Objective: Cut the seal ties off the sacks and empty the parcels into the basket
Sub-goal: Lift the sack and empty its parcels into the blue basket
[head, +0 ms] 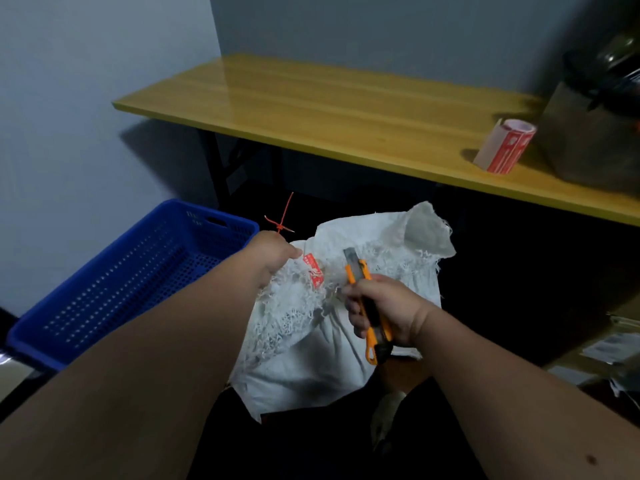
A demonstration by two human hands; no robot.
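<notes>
Your left hand pinches the red seal tie above the sack mouth, your right hand grips the utility knife blade-out just beside it, so a slip could nick your left fingers or the parcels inside.

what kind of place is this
Probably a parcel sorting room: a white woven sack with a red seal tag, a blue basket beside it, and a roll of red labels on a bench.

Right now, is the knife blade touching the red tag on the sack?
Apart. The head view shows white sack fabric between the knife blade and the red tag; the right hand holds the knife clear.
</notes>
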